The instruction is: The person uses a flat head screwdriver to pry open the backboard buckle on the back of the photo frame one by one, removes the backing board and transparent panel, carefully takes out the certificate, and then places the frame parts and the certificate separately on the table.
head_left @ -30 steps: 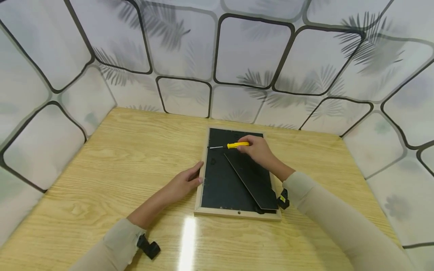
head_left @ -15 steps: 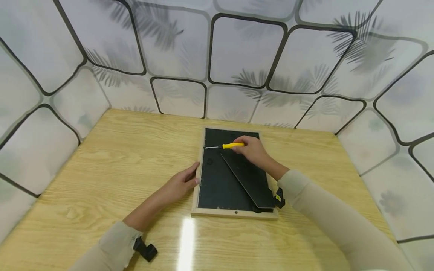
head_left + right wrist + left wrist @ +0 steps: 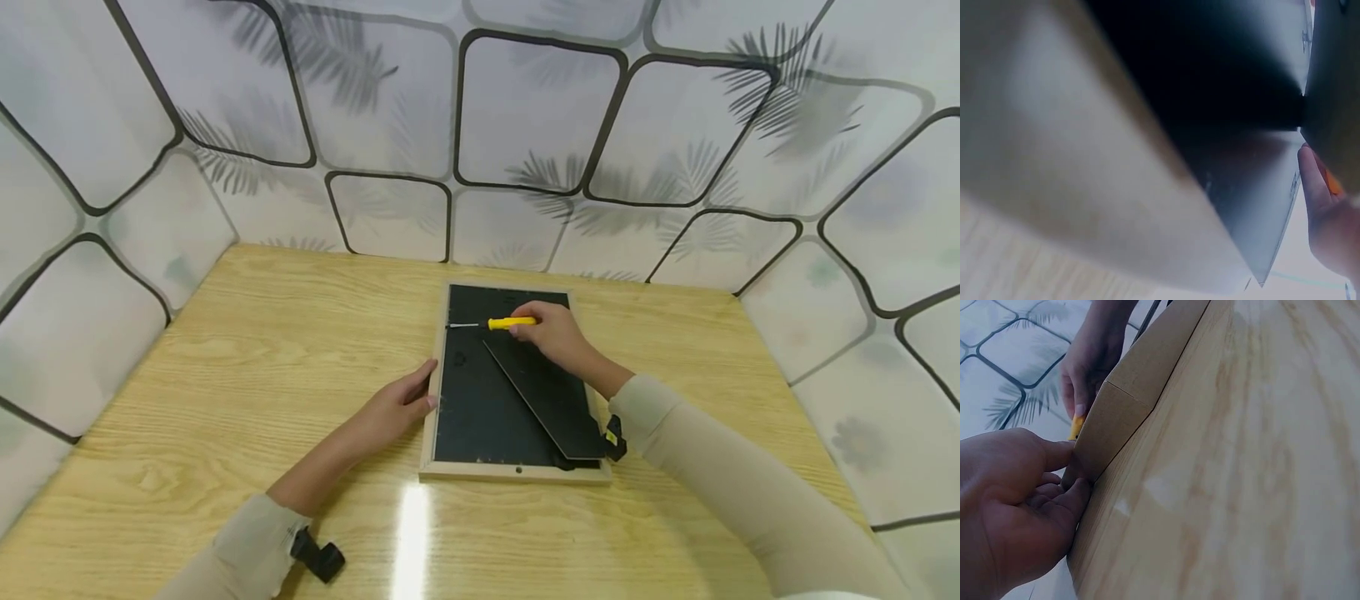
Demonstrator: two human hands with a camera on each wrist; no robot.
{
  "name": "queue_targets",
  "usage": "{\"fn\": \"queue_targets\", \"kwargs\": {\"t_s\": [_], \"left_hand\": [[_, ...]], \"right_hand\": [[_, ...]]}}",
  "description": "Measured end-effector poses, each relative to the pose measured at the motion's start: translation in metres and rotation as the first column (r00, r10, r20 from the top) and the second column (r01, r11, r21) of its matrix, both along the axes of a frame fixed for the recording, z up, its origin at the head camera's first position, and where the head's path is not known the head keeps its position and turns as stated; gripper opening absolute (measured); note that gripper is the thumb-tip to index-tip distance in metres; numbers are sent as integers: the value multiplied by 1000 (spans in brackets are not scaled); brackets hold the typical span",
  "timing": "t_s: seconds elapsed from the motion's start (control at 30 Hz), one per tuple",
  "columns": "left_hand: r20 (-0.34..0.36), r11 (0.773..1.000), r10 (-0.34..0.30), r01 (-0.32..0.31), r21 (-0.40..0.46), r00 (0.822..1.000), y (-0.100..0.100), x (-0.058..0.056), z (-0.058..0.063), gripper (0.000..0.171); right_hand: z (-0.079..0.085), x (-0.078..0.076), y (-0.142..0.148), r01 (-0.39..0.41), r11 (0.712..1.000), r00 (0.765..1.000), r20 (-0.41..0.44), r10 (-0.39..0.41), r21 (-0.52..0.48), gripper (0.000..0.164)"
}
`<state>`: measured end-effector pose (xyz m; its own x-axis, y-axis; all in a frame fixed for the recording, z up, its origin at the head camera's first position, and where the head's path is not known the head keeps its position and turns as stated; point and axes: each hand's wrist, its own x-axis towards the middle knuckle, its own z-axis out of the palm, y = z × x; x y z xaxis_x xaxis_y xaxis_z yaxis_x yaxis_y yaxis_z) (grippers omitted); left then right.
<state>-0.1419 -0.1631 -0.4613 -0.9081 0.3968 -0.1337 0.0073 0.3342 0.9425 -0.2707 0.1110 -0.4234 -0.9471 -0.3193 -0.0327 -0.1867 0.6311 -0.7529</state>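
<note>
A wooden picture frame [image 3: 472,471] lies face down, its black backing board [image 3: 480,408] facing up. Hinged to that board, a black easel stand [image 3: 546,396] juts up at an angle. My right hand [image 3: 557,335] grips the yellow handle of a screwdriver [image 3: 512,322]; the shaft points left, its tip right at the frame's left inner edge. My left hand [image 3: 392,415] holds the frame's left side. In the left wrist view, thumb and curled fingers of the left hand [image 3: 1016,506] meet at the wooden edge. In the right wrist view, the stand [image 3: 1338,87] partly hides the right hand [image 3: 1329,228].
The wood-grain table [image 3: 315,333] extends around the frame. A patterned wall covering [image 3: 540,117] rises behind the table and along both sides. A black wrist camera [image 3: 318,558] sits at the left cuff, and another camera [image 3: 615,437] at the right cuff, close to the stand.
The whole scene has shifted slightly left in the head view. Both hands, the screwdriver and the frame keep nearly the same positions relative to each other.
</note>
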Motion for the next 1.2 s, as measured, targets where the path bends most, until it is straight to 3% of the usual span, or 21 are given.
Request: {"fn": "queue_targets", "kwargs": {"t_s": [0.23,0.53,0.77,1.2], "left_hand": [[26,999,-11,10,38,1000,-1,-1,-1,70],[14,997,-29,28,67,999,-1,-2,0,69],[46,998,-17,14,62,999,-2,-1,1,69],[-3,999,31,-30,28,1000,-1,-2,1,66]], "right_hand": [[-4,-1,1,-11,999,1000,13,11,37,27],[-6,-3,4,-3,1000,998,60,3,11,27],[-7,-5,4,10,1000,996,88,-9,-4,28],[-4,-1,-1,3,1000,998,66,-5,31,27]]}}
